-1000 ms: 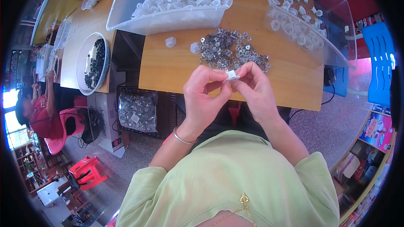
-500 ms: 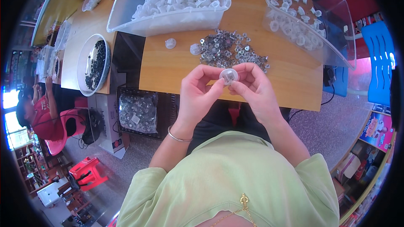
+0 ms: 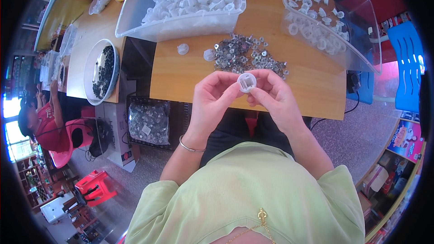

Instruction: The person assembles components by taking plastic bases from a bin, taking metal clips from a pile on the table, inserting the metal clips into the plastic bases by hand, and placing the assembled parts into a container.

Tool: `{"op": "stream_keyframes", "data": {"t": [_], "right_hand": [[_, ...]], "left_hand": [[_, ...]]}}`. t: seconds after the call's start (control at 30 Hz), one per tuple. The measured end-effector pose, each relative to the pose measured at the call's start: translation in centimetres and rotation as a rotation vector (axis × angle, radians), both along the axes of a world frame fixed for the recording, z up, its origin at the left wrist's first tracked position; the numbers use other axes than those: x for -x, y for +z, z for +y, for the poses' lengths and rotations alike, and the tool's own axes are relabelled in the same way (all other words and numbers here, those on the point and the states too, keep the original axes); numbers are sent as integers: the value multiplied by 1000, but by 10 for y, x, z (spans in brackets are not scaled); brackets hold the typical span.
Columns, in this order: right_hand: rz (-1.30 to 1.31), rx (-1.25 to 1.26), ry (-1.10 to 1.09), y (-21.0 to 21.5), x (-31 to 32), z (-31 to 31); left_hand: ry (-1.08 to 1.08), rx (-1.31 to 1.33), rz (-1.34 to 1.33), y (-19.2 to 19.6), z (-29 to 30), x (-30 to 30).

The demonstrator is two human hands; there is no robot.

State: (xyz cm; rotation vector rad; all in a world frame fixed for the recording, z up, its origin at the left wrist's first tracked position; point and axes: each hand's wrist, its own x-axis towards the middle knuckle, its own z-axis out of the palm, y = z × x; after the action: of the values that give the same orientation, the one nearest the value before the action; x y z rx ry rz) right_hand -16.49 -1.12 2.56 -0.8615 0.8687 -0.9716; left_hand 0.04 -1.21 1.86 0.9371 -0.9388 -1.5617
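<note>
A round white plastic part (image 3: 247, 82) with a squarish recess in its face is pinched between my two hands, above the table's near edge. My left hand (image 3: 216, 91) grips its left rim with thumb and forefinger. On the right rim, my right hand (image 3: 274, 91) closes its thumb and fingers. Just beyond my fingertips lies a pile of small metal pieces (image 3: 248, 52). Two loose white plastic parts (image 3: 182, 49) rest to the left of that pile.
A clear bin (image 3: 181, 32) heaped with white parts stands at the back left of the wooden table (image 3: 181, 74). Another clear bin (image 3: 357, 56) with fewer parts is at the right. Farther left are a bowl of black pieces (image 3: 87, 70) and a seated person (image 3: 47, 126).
The white part has turned slightly in my fingers, so the recess in its face shows more plainly. Both hands keep nearly the same place.
</note>
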Motion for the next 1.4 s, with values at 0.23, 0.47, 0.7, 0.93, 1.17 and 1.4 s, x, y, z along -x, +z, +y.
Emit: {"op": "stream_keyframes", "data": {"t": [0.23, 0.47, 0.7, 0.93, 1.17, 1.4], "right_hand": [[55, 3, 9, 1, 1, -1], [127, 20, -1, 0, 1, -3], [127, 9, -23, -4, 2, -3], [57, 0, 35, 3, 8, -6], [73, -24, 59, 4, 11, -8], [156, 116, 1, 9, 20, -13]], "left_hand": [[-17, 20, -82, 2, 1, 1], [-38, 67, -134, 1, 2, 1], [-41, 109, -157, -2, 3, 2], [-38, 25, -65, 3, 0, 2], [-29, -9, -10, 2, -2, 2], [7, 205, -253, 22, -1, 5]]}}
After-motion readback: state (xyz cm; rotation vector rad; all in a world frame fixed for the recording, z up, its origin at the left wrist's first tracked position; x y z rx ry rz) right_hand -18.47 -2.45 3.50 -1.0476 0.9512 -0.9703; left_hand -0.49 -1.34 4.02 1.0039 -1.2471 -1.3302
